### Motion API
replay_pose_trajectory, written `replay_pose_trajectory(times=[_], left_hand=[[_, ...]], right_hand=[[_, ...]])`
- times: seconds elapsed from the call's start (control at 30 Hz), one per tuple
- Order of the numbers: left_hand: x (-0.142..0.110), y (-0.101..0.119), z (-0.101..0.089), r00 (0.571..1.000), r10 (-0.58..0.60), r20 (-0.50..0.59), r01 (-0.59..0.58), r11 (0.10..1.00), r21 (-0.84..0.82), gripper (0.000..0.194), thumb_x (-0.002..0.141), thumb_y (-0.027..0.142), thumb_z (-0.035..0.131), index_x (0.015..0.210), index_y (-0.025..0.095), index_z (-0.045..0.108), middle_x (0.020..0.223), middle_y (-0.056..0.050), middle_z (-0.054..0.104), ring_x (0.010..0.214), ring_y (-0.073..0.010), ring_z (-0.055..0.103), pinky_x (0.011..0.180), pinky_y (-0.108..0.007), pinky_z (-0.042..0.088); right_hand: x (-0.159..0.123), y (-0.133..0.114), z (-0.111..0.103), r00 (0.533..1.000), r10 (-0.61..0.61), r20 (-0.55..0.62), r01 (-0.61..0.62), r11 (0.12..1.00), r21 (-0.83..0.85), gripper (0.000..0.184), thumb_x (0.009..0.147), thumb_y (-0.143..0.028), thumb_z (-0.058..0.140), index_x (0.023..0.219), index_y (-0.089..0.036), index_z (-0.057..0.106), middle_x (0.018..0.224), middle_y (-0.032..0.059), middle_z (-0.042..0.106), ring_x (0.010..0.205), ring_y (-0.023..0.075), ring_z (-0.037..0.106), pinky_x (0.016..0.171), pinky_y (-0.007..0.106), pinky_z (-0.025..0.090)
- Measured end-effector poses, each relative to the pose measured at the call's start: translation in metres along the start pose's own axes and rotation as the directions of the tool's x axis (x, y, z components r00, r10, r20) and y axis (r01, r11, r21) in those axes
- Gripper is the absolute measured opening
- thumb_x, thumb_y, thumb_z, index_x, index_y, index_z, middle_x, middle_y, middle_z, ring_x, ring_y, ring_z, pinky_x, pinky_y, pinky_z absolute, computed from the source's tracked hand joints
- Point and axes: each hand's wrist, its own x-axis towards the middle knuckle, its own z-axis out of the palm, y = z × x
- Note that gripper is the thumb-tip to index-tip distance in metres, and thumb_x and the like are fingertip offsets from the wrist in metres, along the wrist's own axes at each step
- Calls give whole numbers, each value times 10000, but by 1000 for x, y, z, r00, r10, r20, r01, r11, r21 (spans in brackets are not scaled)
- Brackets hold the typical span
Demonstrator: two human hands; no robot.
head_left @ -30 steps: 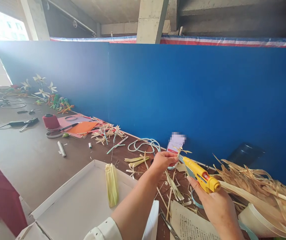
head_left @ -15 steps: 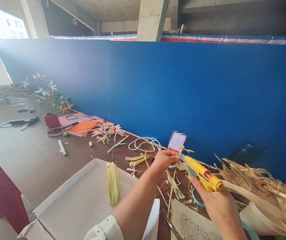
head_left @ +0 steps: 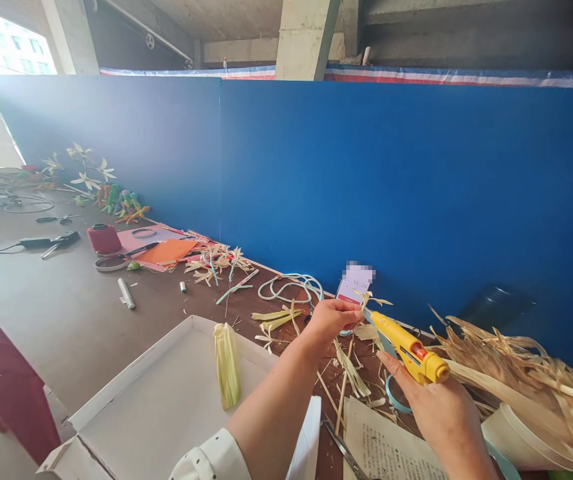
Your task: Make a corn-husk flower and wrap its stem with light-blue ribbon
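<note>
Two hands bring a yellow glue gun to a small husk flower

In front of me, a person's left hand (head_left: 333, 320) pinches a small husk flower (head_left: 375, 300) between thumb and fingers. The right hand (head_left: 436, 403) is wrapped around a yellow glue gun (head_left: 409, 347), its nozzle right by the left fingertips; I cannot tell whether it touches the flower. The glue gun has a small dark label, too small to read.

Just behind the flower, a phone (head_left: 355, 283) leans against a blue partition (head_left: 391, 180). Part of its screen is pixelated; the digits left visible seem to end in "30:20". Below the hands lies a printed page (head_left: 386, 443), its lines too small for me to read, with scissors (head_left: 343, 450) beside it.

On the brown tabletop (head_left: 151, 337), a pale green husk (head_left: 227, 367) lies in an open white box (head_left: 151, 407). Dry husks (head_left: 521, 367) are heaped at the right, near a pale cup (head_left: 529, 437). Farther left are a light-blue cord (head_left: 291, 287), orange paper (head_left: 169, 251) and a red thread spool (head_left: 103, 239).
</note>
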Motion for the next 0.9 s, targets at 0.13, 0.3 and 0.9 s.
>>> replay_pose_trajectory(times=[0.13, 0.3, 0.9], left_hand=[[0, 1, 1, 1000, -5, -16, 6, 1000, 20, 325, 510, 315, 812, 714, 93, 692, 585, -5, 576, 544, -67, 482, 616, -240, 406], [-1, 3, 2, 1000, -12, -22, 13, 999, 40, 278, 537, 277, 804, 709, 91, 692, 595, -14, 587, 539, -65, 486, 622, -240, 411], [-5, 10, 6, 995, -19, -97, 29, 993, 111, 162, 596, 191, 761, 718, 97, 710, 564, -11, 583, 520, -57, 473, 583, -215, 401]], right_hand=[[0, -3, 0, 1000, 18, 10, -18, 1000, -5, 434, 798, -503, 418, 804, -214, 741, 536, 87, 612, 467, 218, 542, 499, 326, 443], [-1, -1, 1, 999, 2, 44, -1, 999, -33, 422, 790, -508, 427, 828, -229, 741, 555, 84, 618, 461, 205, 526, 505, 321, 441], [-2, 1, 1, 997, -6, 81, 8, 1000, -19, 441, 776, -563, 448, 740, -215, 717, 582, 85, 624, 470, 211, 549, 469, 318, 435]])
